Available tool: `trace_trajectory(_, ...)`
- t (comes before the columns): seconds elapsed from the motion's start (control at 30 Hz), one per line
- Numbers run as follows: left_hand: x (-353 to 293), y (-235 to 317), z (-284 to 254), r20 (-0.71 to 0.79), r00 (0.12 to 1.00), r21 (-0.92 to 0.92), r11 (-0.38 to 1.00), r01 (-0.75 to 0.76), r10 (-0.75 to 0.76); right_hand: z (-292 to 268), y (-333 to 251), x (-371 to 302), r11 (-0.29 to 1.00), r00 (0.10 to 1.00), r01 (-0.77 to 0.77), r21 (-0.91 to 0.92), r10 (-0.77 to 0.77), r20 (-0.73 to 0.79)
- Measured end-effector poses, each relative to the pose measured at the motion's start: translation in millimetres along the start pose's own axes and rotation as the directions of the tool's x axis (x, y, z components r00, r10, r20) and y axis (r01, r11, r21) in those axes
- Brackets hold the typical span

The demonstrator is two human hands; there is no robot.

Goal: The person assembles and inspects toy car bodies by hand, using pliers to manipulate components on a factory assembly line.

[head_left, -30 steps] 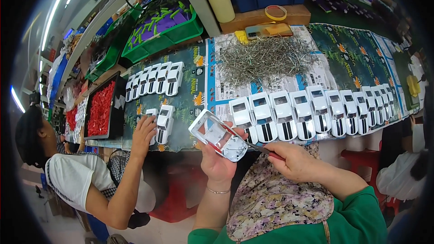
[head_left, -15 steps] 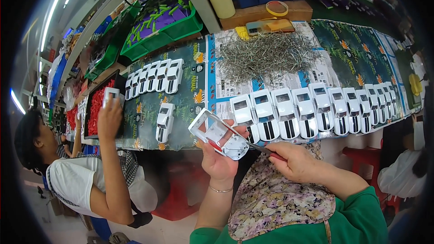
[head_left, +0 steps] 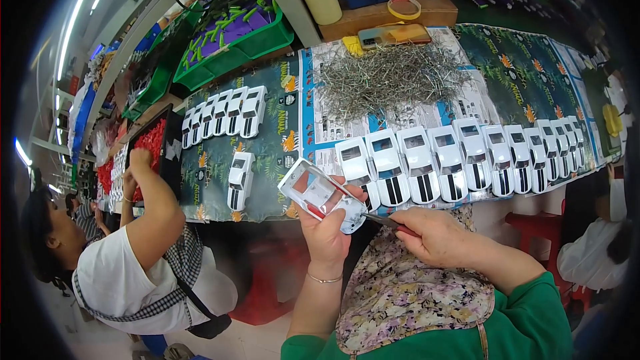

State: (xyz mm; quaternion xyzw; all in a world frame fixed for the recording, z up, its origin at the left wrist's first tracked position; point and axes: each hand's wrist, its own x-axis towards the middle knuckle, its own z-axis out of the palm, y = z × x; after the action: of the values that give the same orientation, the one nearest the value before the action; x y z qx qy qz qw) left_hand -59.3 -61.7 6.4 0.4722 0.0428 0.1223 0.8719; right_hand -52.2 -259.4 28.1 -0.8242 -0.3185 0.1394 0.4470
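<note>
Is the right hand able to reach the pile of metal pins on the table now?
Probably not at once: the right hand holds a tool, and a row of white toy cars stands before the pile of metal pins.

Co-worker's hand [head_left: 140, 160] off single white toy car [head_left: 239, 180], now up at black tray of red parts [head_left: 152, 143]. Small white piece, in that hand half second ago, gone. Car lies apart, below-right of hand.
</note>
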Motion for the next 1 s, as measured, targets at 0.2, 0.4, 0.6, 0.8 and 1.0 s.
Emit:
trace_trajectory(0.2, -0.8, -3.3, 0.2, -0.004, 0.998, 0.022, 0.998, -0.060, 0.060, -1.5, -0.5, 0.3, 0.999, 1.000, -0.014, -0.037, 0.014, -0.008)
trace_trajectory(0.4, -3.6, -9.0, -3.6, 0.004, 0.990, 0.131, 0.981, -0.143, 0.144, -1.8, -1.6, 1.7, 0.998, 0.999, -0.034, -0.050, 0.035, 0.006)
trace_trajectory(0.6, -4.4, -14.0, -2.9, 0.042, 0.980, 0.221, 0.954, -0.201, 0.197, 4.7, -3.6, 6.9, 0.972, 0.998, 0.001, -0.235, -0.016, -0.063)
trace_trajectory(0.8, -2.5, -21.4, -7.0, 0.076, 0.989, 0.138, 0.981, -0.134, 0.124, 2.6, -4.8, 13.1, 0.764, 0.972, 0.212, -0.610, -0.227, 0.053)
trace_trajectory(1.0, -1.0, -20.1, -2.0, 0.032, 0.995, 0.168, 0.980, -0.102, 0.098, -11.0, -16.0, 24.4, 0.529, 0.925, 0.337, -0.779, -0.339, 0.169)
